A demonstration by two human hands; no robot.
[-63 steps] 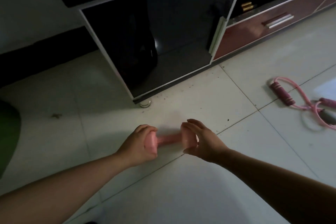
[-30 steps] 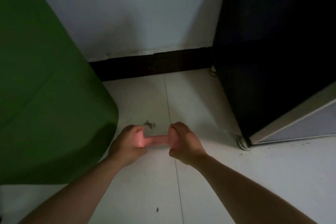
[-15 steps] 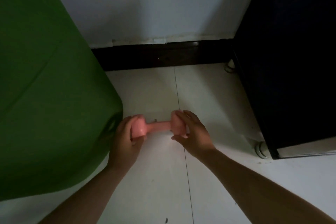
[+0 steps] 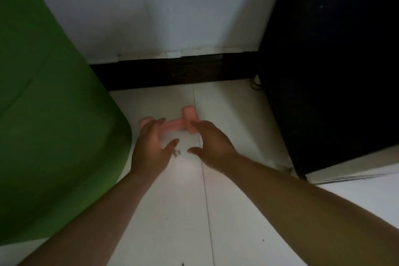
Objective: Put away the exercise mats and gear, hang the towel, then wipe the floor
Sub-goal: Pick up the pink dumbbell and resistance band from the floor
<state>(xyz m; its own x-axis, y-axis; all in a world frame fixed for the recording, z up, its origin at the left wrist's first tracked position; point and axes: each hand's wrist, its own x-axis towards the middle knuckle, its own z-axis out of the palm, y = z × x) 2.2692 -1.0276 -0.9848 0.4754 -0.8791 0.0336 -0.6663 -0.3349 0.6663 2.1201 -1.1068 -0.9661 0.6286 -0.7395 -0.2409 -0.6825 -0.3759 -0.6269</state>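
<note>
Green mat (image 4: 54, 114): large rolled or folded mass filling the left of the frame, standing on the floor (image 4: 172, 211).
Left hand (image 4: 151, 149): centre of frame, fingers spread and apart, clamped on nothing; fingertips lie over the dumbbell's left head, and contact cannot be told.
Pink dumbbell (image 4: 172, 125): just above centre, lying on the pale tiles in the gap between mat and cabinet, near the dark skirting (image 4: 172, 71); its right head sits a little higher in the frame than its left.
Right hand (image 4: 211, 144): centre right, open, fingertips at the right head, gripping nothing.
Black cabinet (image 4: 334, 60): right of frame, side panel facing the gap.
Handling (judged): rigid, dense for its size, likely smooth-coated; round heads may roll on tile. Best held by the narrow middle bar, or one head in each palm.
Debris (image 4: 177, 153): small dark speck on the tile between the thumbs.
</note>
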